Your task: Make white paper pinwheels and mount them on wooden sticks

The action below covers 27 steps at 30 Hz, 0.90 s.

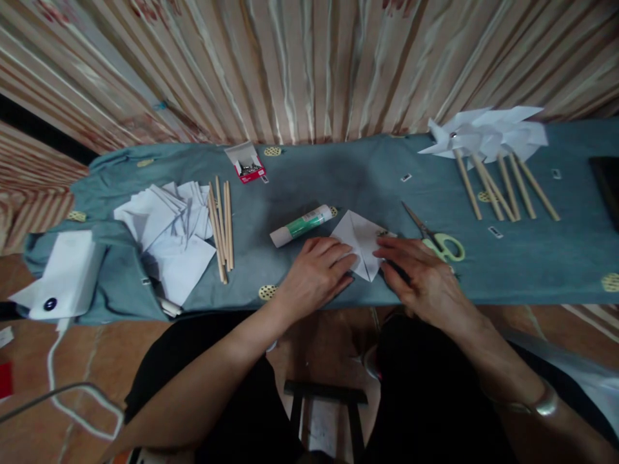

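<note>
- At nine o'clock from the square of white paper with dark lines across it (363, 241), a white box-shaped device with a round black spot (70, 274) lies at the end of the teal cloth with yellow motifs (333, 177), seemingly out of the working space.
- Nearer, also around nine o'clock, a loose, overlapping heap of thin white paper pieces (186, 264) sits together, probably so single sheets lift off easily.
- Just beside the heap, slim pale wooden sticks (229, 225) lie roughly parallel, likely to stop them rolling about.
- At ten o'clock, a small red-and-white cardboard box (250, 173) has its lid raised, showing small shiny metal pieces inside; that presumably gives fingers quick access.
- Between nine and ten o'clock, a white-and-green cylindrical glue stick (302, 225) lies on its side, near the paper.
- The left hand (314, 270) rests its slightly parted fingers on the paper's left side, apparently steadying it flat.
- The paper itself lies between both hands, near the cloth's front edge, a comfortable reach.
- The right hand (425, 277) touches the right side, thumb and fingers apart; any pinch on the edge I cannot tell.
- At three o'clock, green-handled metal scissors (435, 238) point away from the person, perhaps for safety.
- At two o'clock, white paper pinwheels on wooden sticks (498, 145) are grouped, heads overlapping, probably to save room.
</note>
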Tool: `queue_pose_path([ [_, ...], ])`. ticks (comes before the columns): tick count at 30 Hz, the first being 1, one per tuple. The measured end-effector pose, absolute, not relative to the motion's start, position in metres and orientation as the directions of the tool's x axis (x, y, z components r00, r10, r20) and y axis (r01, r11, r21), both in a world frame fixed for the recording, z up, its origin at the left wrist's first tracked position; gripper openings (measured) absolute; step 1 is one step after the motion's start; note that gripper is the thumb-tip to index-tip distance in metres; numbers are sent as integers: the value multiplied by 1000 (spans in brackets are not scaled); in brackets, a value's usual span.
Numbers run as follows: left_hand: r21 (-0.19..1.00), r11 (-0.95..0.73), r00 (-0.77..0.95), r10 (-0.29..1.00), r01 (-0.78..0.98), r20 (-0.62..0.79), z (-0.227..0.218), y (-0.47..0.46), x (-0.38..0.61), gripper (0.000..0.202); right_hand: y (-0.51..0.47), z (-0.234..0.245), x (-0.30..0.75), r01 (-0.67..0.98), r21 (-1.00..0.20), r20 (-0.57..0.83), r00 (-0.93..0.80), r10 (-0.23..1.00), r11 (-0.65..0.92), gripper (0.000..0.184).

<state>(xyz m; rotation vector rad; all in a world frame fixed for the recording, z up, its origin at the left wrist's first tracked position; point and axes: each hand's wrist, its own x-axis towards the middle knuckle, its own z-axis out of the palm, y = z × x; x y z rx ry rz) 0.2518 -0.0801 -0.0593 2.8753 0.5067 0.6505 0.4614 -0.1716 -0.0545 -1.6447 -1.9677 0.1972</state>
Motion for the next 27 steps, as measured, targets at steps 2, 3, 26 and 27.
queue_pose_path([
  [2,210,-936,857,346,284,383,-60,-81,257,26,-174,-57,460,865,-440,320,-100,942,241,22],
  [3,203,-938,861,340,281,379,-61,-80,259,24,-175,-57,459,867,-435,321,-102,941,243,22],
  [26,400,-877,805,430,266,409,-62,-86,263,15,-171,-56,450,693,-715,210,94,973,88,7],
  [27,419,-869,802,440,266,405,-62,-88,262,15,-170,-57,449,687,-722,203,95,975,83,7],
])
